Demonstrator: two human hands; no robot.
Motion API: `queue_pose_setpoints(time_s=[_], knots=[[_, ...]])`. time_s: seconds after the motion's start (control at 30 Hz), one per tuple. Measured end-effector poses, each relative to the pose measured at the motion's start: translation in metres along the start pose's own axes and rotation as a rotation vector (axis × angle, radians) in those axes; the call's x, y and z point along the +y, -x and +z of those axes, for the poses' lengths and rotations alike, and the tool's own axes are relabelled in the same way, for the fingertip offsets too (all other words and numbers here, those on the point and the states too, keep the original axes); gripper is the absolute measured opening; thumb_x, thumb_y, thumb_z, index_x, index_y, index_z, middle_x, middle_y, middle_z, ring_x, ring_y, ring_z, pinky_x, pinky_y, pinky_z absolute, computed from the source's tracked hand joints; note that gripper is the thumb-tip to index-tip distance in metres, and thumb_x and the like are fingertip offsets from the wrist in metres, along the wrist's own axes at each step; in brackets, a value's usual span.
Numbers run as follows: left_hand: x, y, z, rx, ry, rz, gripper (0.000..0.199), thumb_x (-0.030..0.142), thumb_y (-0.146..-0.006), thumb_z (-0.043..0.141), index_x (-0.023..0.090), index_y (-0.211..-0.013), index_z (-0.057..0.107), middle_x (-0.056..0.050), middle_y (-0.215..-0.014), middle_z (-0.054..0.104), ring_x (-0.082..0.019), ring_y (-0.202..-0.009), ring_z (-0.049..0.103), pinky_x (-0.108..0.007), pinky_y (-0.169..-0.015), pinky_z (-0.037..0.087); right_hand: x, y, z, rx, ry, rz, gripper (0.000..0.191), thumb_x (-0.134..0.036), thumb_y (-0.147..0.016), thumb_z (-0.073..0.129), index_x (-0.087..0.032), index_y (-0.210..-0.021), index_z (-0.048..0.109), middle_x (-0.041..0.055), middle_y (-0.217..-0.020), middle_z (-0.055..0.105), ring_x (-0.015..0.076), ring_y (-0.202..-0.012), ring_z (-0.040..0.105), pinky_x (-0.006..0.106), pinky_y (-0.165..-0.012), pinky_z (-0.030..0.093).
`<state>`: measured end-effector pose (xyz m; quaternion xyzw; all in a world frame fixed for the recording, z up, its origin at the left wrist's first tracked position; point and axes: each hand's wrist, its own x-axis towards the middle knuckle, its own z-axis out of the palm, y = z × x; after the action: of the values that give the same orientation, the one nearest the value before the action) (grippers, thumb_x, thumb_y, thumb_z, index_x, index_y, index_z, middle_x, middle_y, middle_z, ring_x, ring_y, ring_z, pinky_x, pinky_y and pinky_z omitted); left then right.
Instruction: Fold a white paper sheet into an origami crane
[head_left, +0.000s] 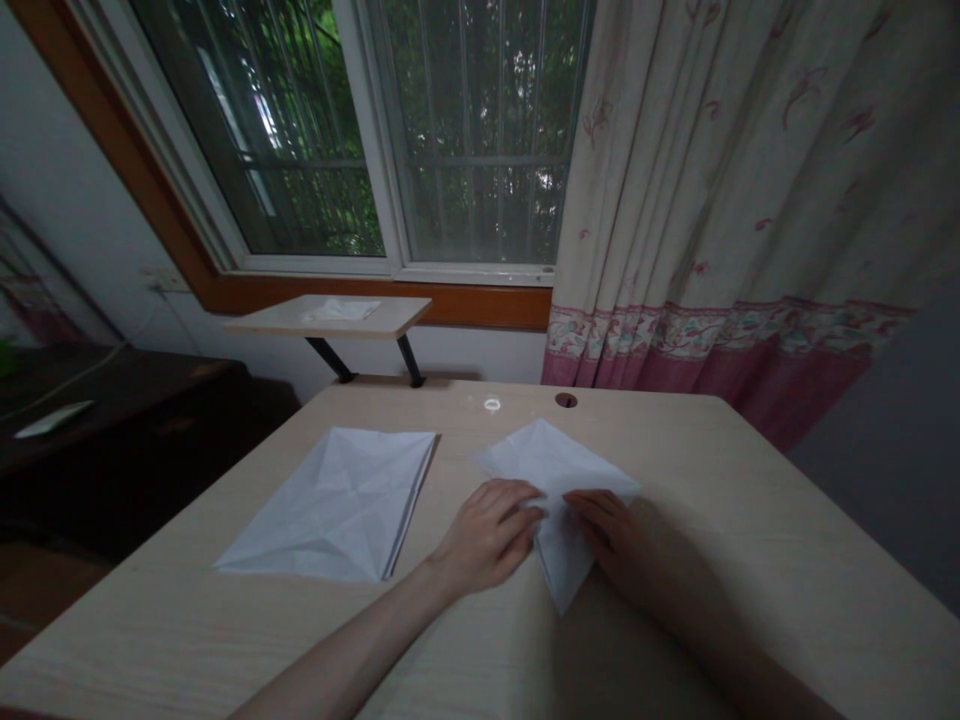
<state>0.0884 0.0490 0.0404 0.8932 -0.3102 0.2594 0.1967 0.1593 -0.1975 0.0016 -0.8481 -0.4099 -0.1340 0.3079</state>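
Observation:
A sheet of white paper (551,455), folded into a kite-like shape with one point facing me, lies on the desk (465,640). My left hand (491,535) is at its left side, the fingers bent and pressed together on the paper's edge. From the right, my right hand (619,540) has its fingers closed on the paper near its middle. Both sets of fingertips almost meet; the bit of paper under them is partly hidden. To the left of my hands rests a stack of creased white paper sheets (337,505).
A small raised shelf (274,315) with a crumpled white paper piece (341,310) stands at the back left. Behind the desk are a barred window (472,130) and a floral curtain (712,200). A dark low table (150,385) stands at far left.

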Motion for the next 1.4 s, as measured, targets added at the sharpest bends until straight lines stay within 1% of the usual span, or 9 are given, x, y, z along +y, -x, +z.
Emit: queue_pose_setpoints(time_s=[0.13, 0.37, 0.5, 0.73, 0.83, 0.97, 1.1, 1.2, 1.4], knots=[[0.002, -0.002, -0.003, -0.038, -0.021, -0.012, 0.023, 0.023, -0.093, 0.049, 0.022, -0.111, 0.063, -0.008, -0.128, 0.062, -0.022, -0.118, 0.056, -0.044, -0.105, 0.042, 0.006, 0.0, -0.002, 0.087, 0.13, -0.033, 0.033, -0.019, -0.096, 0.041, -0.026, -0.119, 0.064, 0.0064, -0.114, 0.069, 0.0236, -0.11, 0.061, 0.049, -0.105, 0.041], [-0.002, 0.002, 0.002, -0.084, -0.027, -0.097, 0.022, 0.029, -0.097, 0.049, 0.019, -0.091, 0.068, -0.008, -0.128, 0.062, -0.024, -0.111, 0.06, -0.041, -0.095, 0.05, 0.012, 0.0, 0.002, 0.282, 0.25, 0.02, 0.029, -0.022, -0.097, 0.04, -0.029, -0.111, 0.065, 0.0039, -0.115, 0.07, 0.023, -0.11, 0.061, 0.05, -0.109, 0.028], [-0.001, -0.001, 0.002, -0.134, 0.004, -0.168, 0.022, 0.031, -0.098, 0.051, 0.019, -0.09, 0.068, -0.007, -0.128, 0.062, -0.023, -0.114, 0.059, -0.04, -0.098, 0.049, 0.014, -0.002, 0.001, 0.36, 0.295, 0.031, 0.027, -0.021, -0.097, 0.041, -0.029, -0.108, 0.064, 0.0038, -0.114, 0.071, 0.0242, -0.11, 0.06, 0.049, -0.106, 0.028], [0.001, -0.001, 0.003, -0.181, 0.065, -0.315, 0.02, 0.035, -0.094, 0.058, 0.018, -0.083, 0.06, -0.009, -0.136, 0.056, -0.023, -0.122, 0.056, -0.039, -0.102, 0.049, 0.024, -0.005, -0.001, 0.332, 0.365, 0.075, 0.026, -0.02, -0.095, 0.043, -0.029, -0.109, 0.063, 0.0045, -0.12, 0.067, 0.0264, -0.114, 0.057, 0.051, -0.107, 0.026], [-0.001, 0.0, 0.006, -0.193, 0.036, -0.332, 0.024, 0.041, -0.089, 0.065, 0.019, -0.083, 0.057, -0.011, -0.139, 0.054, -0.027, -0.127, 0.053, -0.046, -0.108, 0.044, 0.032, -0.005, 0.007, 0.339, 0.419, 0.165, 0.026, -0.03, -0.094, 0.048, -0.028, -0.117, 0.061, 0.0096, -0.132, 0.059, 0.033, -0.12, 0.052, 0.053, -0.103, 0.032], [-0.002, 0.0, 0.009, -0.25, 0.007, -0.321, 0.036, 0.051, -0.083, 0.07, 0.019, -0.086, 0.056, -0.012, -0.144, 0.051, -0.032, -0.136, 0.044, -0.057, -0.114, 0.032, 0.04, -0.003, 0.019, 0.418, 0.426, 0.262, 0.048, -0.047, -0.09, 0.055, -0.023, -0.131, 0.051, 0.0169, -0.133, 0.055, 0.0378, -0.12, 0.051, 0.055, -0.099, 0.038], [-0.001, -0.001, 0.008, -0.334, -0.007, -0.358, 0.048, 0.063, -0.078, 0.069, 0.02, -0.095, 0.058, -0.011, -0.146, 0.049, -0.035, -0.141, 0.035, -0.063, -0.116, 0.023, 0.041, -0.004, 0.02, 0.296, 0.393, 0.417, 0.058, -0.05, -0.085, 0.059, -0.02, -0.134, 0.046, 0.0172, -0.124, 0.062, 0.0366, -0.115, 0.056, 0.053, -0.098, 0.039], [-0.002, 0.0, 0.008, -0.362, -0.026, -0.375, 0.059, 0.067, -0.079, 0.064, 0.022, -0.116, 0.058, -0.01, -0.148, 0.048, -0.035, -0.142, 0.033, -0.062, -0.116, 0.021, 0.038, -0.006, 0.016, 0.187, 0.365, 0.491, 0.065, -0.049, -0.08, 0.063, -0.018, -0.135, 0.045, 0.0176, -0.124, 0.061, 0.0364, -0.116, 0.056, 0.052, -0.099, 0.039], [-0.003, 0.0, 0.004, -0.413, -0.068, -0.33, 0.069, 0.071, -0.084, 0.052, 0.035, -0.142, 0.045, -0.009, -0.153, 0.04, -0.04, -0.144, 0.027, -0.071, -0.111, 0.019, 0.037, -0.009, 0.015, 0.277, 0.342, 0.406, 0.064, -0.044, -0.078, 0.061, -0.019, -0.135, 0.045, 0.0169, -0.121, 0.061, 0.0386, -0.111, 0.057, 0.056, -0.096, 0.041]])
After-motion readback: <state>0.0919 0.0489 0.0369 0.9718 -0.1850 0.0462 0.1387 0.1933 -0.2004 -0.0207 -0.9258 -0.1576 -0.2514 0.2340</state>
